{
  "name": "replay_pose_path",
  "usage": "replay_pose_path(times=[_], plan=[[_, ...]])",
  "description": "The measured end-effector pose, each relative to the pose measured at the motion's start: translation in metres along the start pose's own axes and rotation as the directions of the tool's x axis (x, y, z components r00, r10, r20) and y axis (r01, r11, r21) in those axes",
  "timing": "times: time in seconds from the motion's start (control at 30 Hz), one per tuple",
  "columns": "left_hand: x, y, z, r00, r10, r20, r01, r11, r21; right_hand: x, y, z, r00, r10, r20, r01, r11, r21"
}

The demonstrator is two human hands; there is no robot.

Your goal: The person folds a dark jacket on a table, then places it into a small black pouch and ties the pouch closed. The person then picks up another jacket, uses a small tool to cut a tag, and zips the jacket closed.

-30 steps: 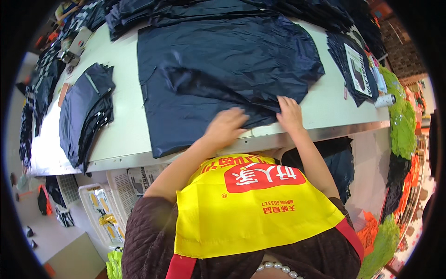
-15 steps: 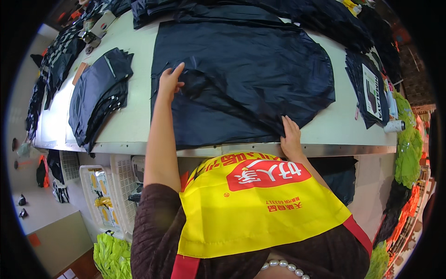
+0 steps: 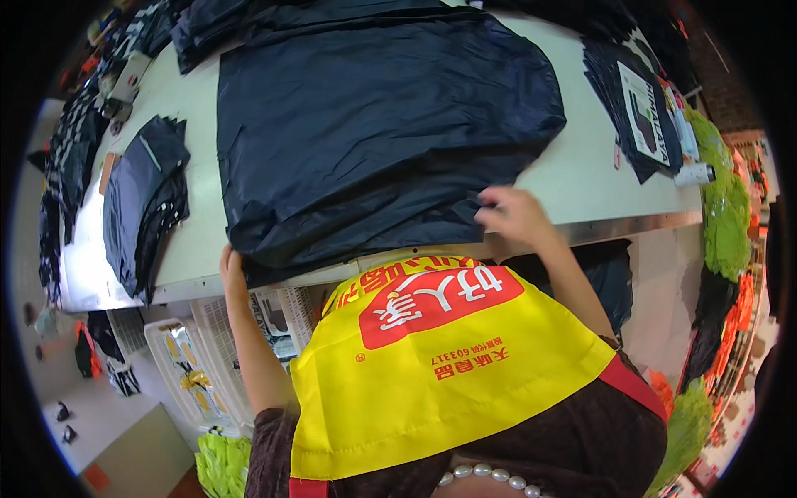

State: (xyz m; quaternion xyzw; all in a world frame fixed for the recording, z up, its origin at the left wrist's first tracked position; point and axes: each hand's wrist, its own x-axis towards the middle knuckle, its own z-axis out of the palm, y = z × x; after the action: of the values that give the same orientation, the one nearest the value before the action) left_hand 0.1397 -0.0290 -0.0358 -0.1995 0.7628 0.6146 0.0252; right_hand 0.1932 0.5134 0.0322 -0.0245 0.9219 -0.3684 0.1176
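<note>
Lying rumpled along its near edge, the dark fabric (image 3: 382,124) rests on the white table (image 3: 573,183); uneven tugging could skew it or set creases. Left hand (image 3: 233,270) at its near-left corner, right hand (image 3: 516,217) by the near-right, they're well apart; whether either pinches cloth, I cannot tell.

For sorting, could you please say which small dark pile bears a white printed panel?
The right pile, beside the white spool; the left pile lacks one.

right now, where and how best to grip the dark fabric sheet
Probably pinch the dark fabric sheet at both ends of its near edge, from the near side: it lies spread, that edge following the table front, left hand at the left end.
</note>
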Motion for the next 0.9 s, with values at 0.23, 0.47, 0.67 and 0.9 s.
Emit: replay_pose_path(times=[0.23, 0.47, 0.67, 0.9], plan=[[0.040, 0.095, 0.043, 0.992, 0.121, 0.043, -0.128, 0.891, 0.435, 0.069, 0.086, -0.047, 0.850, -0.416, -0.322, 0.057, 0.682, -0.729], [0.069, 0.011, -0.047, 0.938, -0.156, -0.309, -0.019, 0.869, -0.495, 0.087, 0.165, -0.030, 0.867, -0.324, -0.379, 0.031, 0.793, -0.609], [0.044, 0.057, -0.011, 0.982, -0.026, -0.189, -0.009, 0.983, -0.182, 0.080, 0.155, -0.041, 0.882, -0.305, -0.360, -0.014, 0.745, -0.667], [0.141, 0.092, 0.046, 0.964, 0.143, 0.226, -0.222, 0.898, 0.380, 0.065, 0.007, 0.006, 0.789, -0.556, -0.261, 0.382, 0.777, -0.501]])
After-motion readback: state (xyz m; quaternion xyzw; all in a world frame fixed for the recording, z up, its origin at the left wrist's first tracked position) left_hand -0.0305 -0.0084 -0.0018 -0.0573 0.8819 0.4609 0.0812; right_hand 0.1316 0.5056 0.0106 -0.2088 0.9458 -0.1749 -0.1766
